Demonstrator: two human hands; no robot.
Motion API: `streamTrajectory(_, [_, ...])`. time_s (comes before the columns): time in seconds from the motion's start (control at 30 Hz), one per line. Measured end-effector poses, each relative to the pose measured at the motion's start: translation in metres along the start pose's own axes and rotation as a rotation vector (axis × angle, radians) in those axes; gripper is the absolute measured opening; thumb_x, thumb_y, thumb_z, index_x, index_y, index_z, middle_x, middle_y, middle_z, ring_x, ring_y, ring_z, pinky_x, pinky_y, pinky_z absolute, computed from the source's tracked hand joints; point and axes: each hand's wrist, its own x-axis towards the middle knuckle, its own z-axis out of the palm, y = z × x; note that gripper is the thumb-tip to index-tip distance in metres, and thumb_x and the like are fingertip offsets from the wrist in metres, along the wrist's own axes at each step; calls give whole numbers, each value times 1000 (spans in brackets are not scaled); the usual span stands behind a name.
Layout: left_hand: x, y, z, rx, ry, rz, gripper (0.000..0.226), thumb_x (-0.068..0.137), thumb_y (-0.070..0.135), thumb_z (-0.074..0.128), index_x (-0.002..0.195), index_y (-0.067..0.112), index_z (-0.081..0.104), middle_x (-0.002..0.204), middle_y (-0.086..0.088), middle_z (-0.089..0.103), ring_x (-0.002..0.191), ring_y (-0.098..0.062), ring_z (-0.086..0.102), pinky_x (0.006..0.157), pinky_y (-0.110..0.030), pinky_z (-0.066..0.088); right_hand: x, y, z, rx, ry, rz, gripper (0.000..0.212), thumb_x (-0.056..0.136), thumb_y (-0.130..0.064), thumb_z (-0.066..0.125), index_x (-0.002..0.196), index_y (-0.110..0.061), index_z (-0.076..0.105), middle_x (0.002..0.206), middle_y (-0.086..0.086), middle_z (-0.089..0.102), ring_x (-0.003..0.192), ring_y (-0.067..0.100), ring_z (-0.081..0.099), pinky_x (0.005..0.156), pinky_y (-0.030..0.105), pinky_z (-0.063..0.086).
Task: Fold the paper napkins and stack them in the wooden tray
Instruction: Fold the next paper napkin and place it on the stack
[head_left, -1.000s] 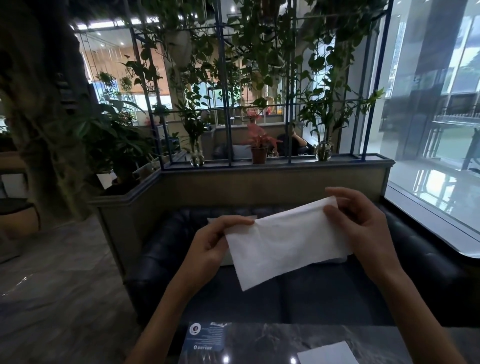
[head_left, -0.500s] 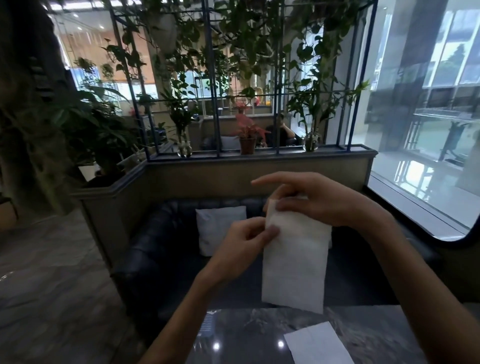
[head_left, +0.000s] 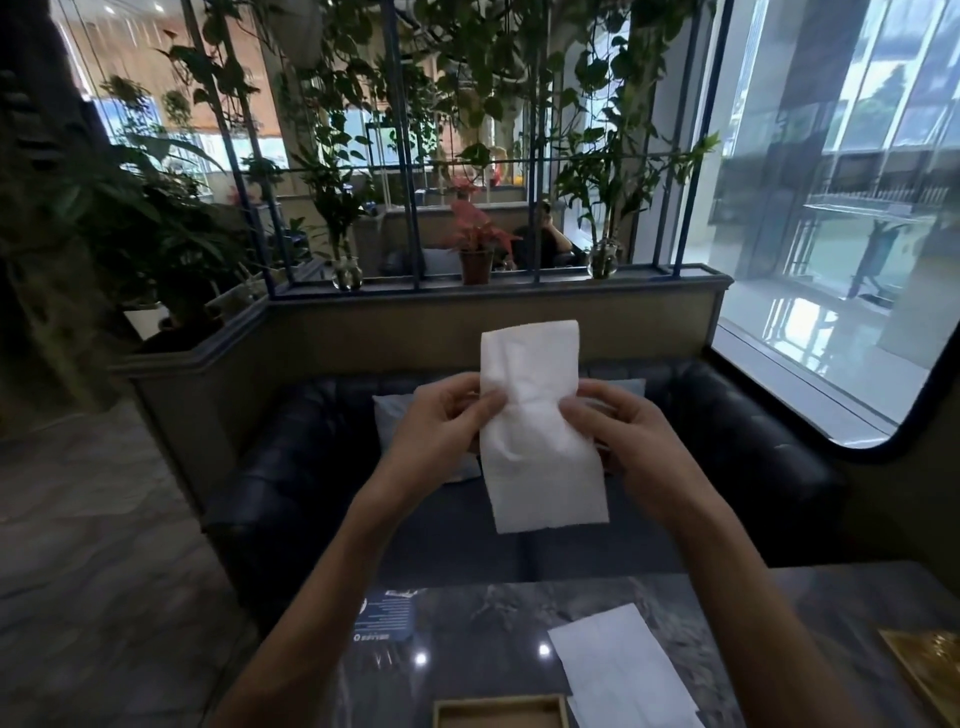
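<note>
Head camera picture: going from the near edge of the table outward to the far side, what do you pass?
Wooden tray → loose napkins on the table → blue card → napkin held up by the left hand and right hand → black sofa → ledge with the red potted plant.

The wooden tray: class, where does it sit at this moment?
In the head view, the wooden tray sits at the bottom edge on the marble table, just left of the flat napkins.

White napkin (head_left: 535, 415), dark marbled table (head_left: 488, 618)
</note>
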Motion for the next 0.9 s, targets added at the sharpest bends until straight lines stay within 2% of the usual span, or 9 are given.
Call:
streamTrajectory(0.13, [-3, 6, -12, -25, 1, 31, 17, 97, 8, 59, 107, 15, 71, 93, 0, 78, 83, -13, 75, 67, -24, 60, 1, -9, 0, 37, -36, -25, 19, 92, -16, 68, 111, -13, 66, 95, 5, 75, 74, 15, 70, 56, 25, 55])
streamTrajectory(0.27, [-6, 13, -20, -46, -1, 71, 20, 96, 5, 59, 110, 8, 73, 93, -1, 79, 84, -12, 75, 69, -21, 57, 3, -15, -1, 40, -129, -39, 26, 94, -11, 64, 120, -8, 63, 104, 11, 74, 83, 19, 71, 67, 27, 58])
streamTrajectory(0.37, [-7, 16, -24, -91, -28, 124, 23, 93, 0, 60, 110, 5, 74, 108, -3, 78, 103, -16, 72, 82, -25, 56, 3, -15, 3, 71, -88, -124, 13, 96, -6, 59, 106, -3, 67, 92, 6, 73, 77, 15, 66, 63, 24, 53])
streamTrajectory(0.43, [-10, 16, -22, -289, -63, 103, 31, 89, 3, 61, 117, 11, 71, 120, -5, 74, 115, -19, 67, 92, -28, 55, 2, -17, 5, 121, -52, -167, 17, 99, -2, 52, 92, -7, 66, 74, -5, 68, 60, 5, 59, 50, 17, 46])
streamTrajectory(0.53, [-12, 8, -17, -450, -121, -19, 41, 91, 13, 58, 132, 23, 60, 119, -8, 71, 109, -22, 67, 91, -35, 56, 1, -23, 7, 135, -46, -192, 24, 98, 3, 47, 88, -13, 61, 73, -7, 66, 52, 4, 52, 44, 15, 40])
streamTrajectory(0.6, [-14, 3, -13, -376, -102, -49, 35, 94, 16, 58, 128, 20, 62, 113, -10, 73, 100, -23, 68, 87, -39, 56, 2, -25, 6, 97, -54, -209, 29, 95, 8, 47, 95, -16, 62, 79, -4, 68, 54, 8, 50, 45, 18, 39])
streamTrajectory(0.7, [-14, 2, -9, -339, -9, -76, 26, 99, 12, 56, 123, 9, 65, 111, -13, 74, 98, -23, 69, 85, -35, 58, 1, -26, 6, 17, -47, -245, 27, 97, 1, 52, 111, -18, 64, 93, 6, 67, 63, 11, 56, 50, 20, 45])
streamTrajectory(0.8, [-12, 7, -10, -352, 15, -100, 25, 102, 10, 50, 123, 9, 63, 109, -11, 74, 98, -22, 68, 84, -32, 59, -1, -25, 6, -66, 20, -341, 21, 99, -3, 53, 101, -17, 69, 99, 7, 67, 75, 8, 63, 57, 18, 50])
streamTrajectory(0.9, [-12, 14, -6, -386, -27, -155, 26, 103, 20, 47, 125, 11, 60, 112, -11, 74, 99, -24, 70, 87, -36, 58, 0, -24, 5, -158, 71, -423, 26, 98, -1, 54, 88, -17, 71, 100, 9, 68, 84, 12, 63, 62, 20, 52])
